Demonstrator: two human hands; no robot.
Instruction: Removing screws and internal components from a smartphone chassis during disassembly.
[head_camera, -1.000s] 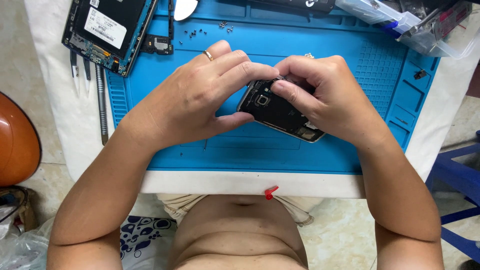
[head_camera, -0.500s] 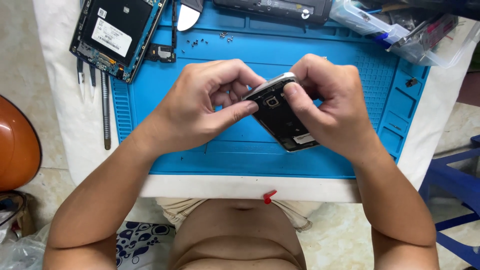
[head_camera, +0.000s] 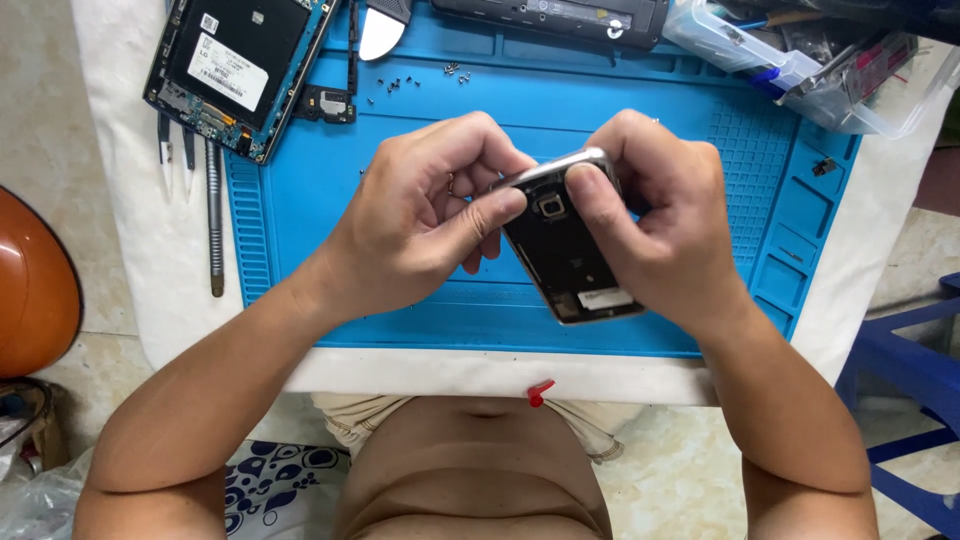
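Up close, both hands pinch a phone frame (head_camera: 565, 250) above the blue mat (head_camera: 300, 200): left hand (head_camera: 420, 225) fingers closed on its top edge, right hand (head_camera: 655, 225) wrapped round its side. Black, glossy, silver-rimmed, with a square camera hole between the thumbs.

Open blue mat (head_camera: 300, 200) lies left of the held phone frame (head_camera: 565, 250); loose screws (head_camera: 420, 80), an opened phone (head_camera: 235, 70) and a plastic box (head_camera: 800, 60) crowd beyond it.
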